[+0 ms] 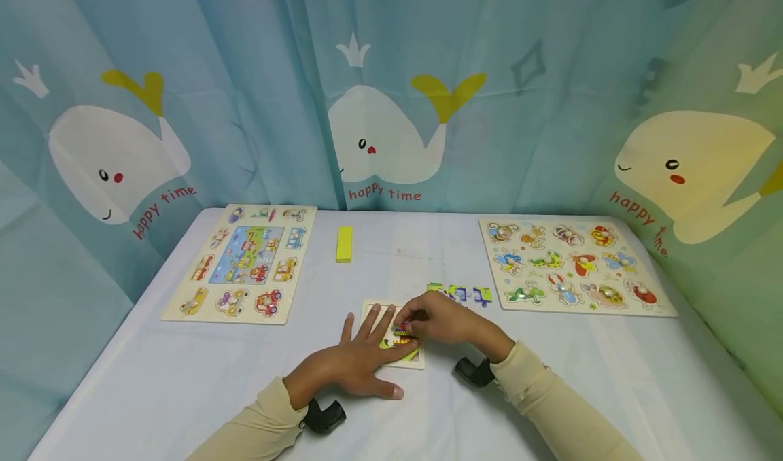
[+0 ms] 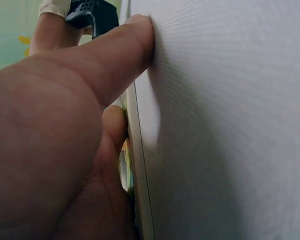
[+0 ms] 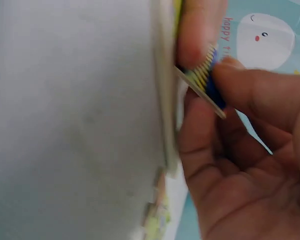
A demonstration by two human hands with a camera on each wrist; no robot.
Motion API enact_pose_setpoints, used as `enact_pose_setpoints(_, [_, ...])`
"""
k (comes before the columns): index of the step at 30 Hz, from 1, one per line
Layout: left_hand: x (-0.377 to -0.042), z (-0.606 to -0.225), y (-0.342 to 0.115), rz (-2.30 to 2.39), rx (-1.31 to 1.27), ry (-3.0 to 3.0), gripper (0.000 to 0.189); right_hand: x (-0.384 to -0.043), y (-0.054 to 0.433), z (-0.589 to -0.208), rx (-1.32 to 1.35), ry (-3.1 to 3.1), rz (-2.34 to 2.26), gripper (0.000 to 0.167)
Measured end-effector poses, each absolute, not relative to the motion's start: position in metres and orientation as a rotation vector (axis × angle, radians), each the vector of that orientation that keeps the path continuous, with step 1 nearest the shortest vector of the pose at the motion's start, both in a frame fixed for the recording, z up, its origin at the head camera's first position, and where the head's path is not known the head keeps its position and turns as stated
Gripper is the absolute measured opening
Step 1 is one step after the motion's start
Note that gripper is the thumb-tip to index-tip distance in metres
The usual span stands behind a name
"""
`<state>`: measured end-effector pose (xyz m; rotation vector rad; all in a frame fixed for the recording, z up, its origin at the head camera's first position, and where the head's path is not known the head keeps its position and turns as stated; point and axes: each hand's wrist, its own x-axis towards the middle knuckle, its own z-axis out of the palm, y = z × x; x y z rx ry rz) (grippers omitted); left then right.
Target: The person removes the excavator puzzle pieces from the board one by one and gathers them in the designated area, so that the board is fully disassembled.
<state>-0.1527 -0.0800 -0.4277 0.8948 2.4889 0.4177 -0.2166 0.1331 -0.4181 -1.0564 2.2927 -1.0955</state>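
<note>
A small wooden jigsaw board (image 1: 418, 364) with a colourful picture lies on the table. My left hand (image 1: 359, 367) rests on it with the fingers spread and straight; in the left wrist view the thumb (image 2: 122, 47) touches the white cloth beside the board's edge (image 2: 138, 160). Over the board's upper right part, my right hand (image 1: 445, 319) pinches a puzzle piece (image 3: 206, 80) between thumb and fingers. This piece has a yellow-and-dark striped strip and a blue part, and is tilted against the board. Both hands partly cover the board's picture.
Several loose jigsaw pieces (image 1: 471, 294) lie right of the board. A yellow block (image 1: 344, 245) stands farther back. A vehicle knob puzzle (image 1: 202, 298) is at the left, an insect knob puzzle (image 1: 581, 296) at the right. Whale-printed curtains (image 1: 245, 94) hang around the table.
</note>
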Motion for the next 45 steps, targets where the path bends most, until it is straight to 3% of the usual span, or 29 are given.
enact_pose_setpoints(18, [-0.153, -0.430, -0.081, 0.441, 0.910, 2.453, 0.071, -0.219, 0.150, -0.425, -0.962, 2.326, -1.278, 0.018])
enact_pose_setpoints(45, [-0.153, -0.432, -0.081, 0.444, 0.871, 2.471, 0.073, -0.235, 0.228, -0.414, -0.868, 2.568, -1.157, 0.014])
